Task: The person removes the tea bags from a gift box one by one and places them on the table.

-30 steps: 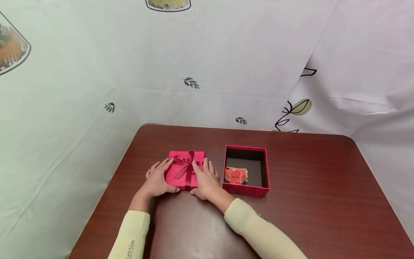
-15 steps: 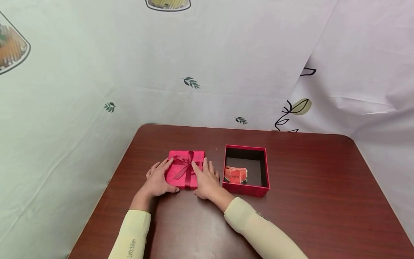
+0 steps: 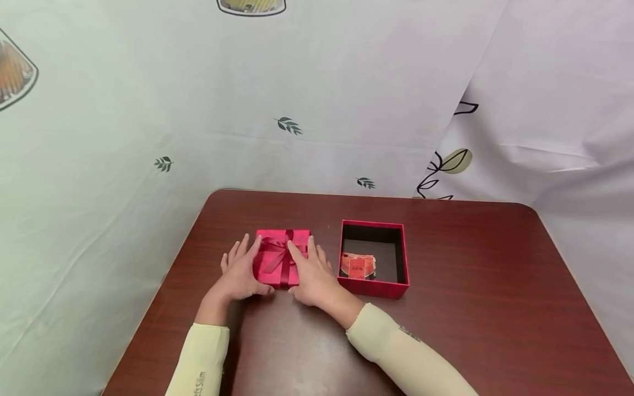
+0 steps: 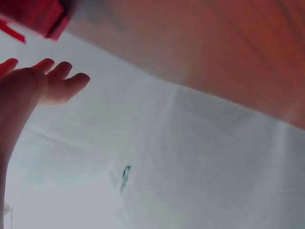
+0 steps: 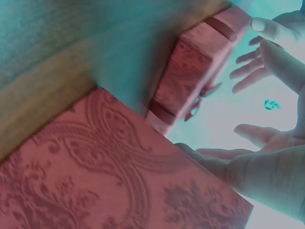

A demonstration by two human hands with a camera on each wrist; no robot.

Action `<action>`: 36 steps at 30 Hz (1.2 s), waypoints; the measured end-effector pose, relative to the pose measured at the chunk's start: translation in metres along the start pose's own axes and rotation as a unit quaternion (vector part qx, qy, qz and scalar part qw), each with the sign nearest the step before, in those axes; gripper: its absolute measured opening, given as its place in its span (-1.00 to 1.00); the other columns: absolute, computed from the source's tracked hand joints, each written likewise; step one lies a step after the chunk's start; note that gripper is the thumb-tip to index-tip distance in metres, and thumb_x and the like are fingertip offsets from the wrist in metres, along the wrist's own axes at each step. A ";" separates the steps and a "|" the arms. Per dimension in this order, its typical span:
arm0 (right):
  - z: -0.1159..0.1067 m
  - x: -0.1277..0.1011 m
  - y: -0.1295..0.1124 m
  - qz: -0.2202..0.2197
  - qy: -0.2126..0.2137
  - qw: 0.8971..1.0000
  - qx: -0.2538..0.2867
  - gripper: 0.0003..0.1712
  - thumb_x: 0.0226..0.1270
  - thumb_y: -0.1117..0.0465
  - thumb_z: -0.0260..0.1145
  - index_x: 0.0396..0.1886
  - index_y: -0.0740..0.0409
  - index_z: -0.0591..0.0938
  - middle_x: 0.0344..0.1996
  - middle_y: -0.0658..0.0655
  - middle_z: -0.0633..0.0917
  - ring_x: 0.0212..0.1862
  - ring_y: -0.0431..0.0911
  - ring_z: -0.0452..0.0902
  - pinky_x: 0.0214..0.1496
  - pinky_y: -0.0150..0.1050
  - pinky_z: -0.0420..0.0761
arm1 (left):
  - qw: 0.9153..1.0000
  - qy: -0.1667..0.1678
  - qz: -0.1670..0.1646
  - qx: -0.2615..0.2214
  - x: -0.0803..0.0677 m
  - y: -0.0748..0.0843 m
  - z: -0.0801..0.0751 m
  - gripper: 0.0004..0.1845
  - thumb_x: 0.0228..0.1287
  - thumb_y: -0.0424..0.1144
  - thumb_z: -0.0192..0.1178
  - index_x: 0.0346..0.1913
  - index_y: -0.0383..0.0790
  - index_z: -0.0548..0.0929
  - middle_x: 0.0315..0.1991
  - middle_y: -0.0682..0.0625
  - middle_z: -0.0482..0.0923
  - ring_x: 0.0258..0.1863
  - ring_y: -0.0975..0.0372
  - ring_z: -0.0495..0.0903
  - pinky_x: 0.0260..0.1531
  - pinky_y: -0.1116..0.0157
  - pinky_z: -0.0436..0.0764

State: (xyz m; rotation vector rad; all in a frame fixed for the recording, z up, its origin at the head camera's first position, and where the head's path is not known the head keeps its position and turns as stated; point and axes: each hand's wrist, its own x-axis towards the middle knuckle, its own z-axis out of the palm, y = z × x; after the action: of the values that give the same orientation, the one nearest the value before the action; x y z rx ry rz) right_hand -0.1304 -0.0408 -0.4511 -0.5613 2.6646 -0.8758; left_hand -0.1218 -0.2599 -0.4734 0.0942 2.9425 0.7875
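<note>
A red box lid (image 3: 271, 276) with a dark red ribbon bow lies on the table, left of centre. My left hand (image 3: 236, 276) is at its left side, fingers spread. The left wrist view shows these fingers (image 4: 61, 83) apart from the red lid corner (image 4: 40, 19). At the lid's right side is my right hand (image 3: 313, 279), fingers spread and index finger overlapping the bow in the head view. In the right wrist view, the fingers of both hands stand off the ribboned lid (image 5: 183, 78), neither gripping it.
Right of the right hand stands an open red box (image 3: 373, 287) with a dark inside. One orange-red packet (image 3: 358, 267) sits in its near left corner. The brown table (image 3: 485, 291) extends to the right; a white printed cloth (image 3: 322, 99) hangs behind.
The left fingers have lifted and spread a little from the lid. The right hand has shifted slightly. Lid and open box keep their places; the head view has turned slightly.
</note>
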 end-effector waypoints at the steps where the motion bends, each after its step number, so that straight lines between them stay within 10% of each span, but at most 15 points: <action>1: -0.003 -0.001 0.000 -0.004 0.003 1.000 0.003 0.26 -0.02 0.11 0.63 0.62 -0.22 0.10 0.57 0.31 -0.08 0.50 0.31 -0.08 0.34 0.31 0.21 | 1.000 0.004 0.008 -0.002 0.001 0.004 -0.001 0.41 -0.43 -0.10 0.69 0.59 -0.20 0.05 0.55 -0.33 -0.15 0.46 -0.29 -0.20 0.23 -0.39 -0.21; 13: -0.038 -0.021 0.001 -0.034 0.054 0.997 0.044 0.17 0.05 0.11 0.61 0.60 -0.16 0.15 0.55 0.28 0.06 0.46 0.26 0.07 0.08 0.19 0.56 | 0.996 0.024 0.080 -0.025 0.007 0.040 -0.011 0.40 -0.35 -0.12 0.68 0.61 -0.15 -0.01 0.57 -0.23 -0.17 0.49 -0.20 -0.19 0.26 -0.39 -0.05; 36: -0.084 -0.046 0.046 -0.010 0.147 0.987 0.066 -0.11 0.22 0.10 0.51 0.52 0.02 0.34 0.43 0.24 0.33 0.36 0.19 0.27 0.22 0.20 0.44 | 0.987 0.012 0.149 -0.061 0.017 0.104 0.007 0.38 -0.19 0.13 0.60 0.63 0.05 -0.11 0.61 -0.01 -0.25 0.53 -0.09 -0.22 0.25 -0.37 0.11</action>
State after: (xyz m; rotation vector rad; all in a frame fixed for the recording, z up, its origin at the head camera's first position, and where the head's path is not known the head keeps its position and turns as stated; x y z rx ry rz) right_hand -0.1342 0.0566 -0.4076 -0.4577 2.8330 -1.2136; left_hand -0.1345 -0.1654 -0.4284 0.5301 2.9324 1.0092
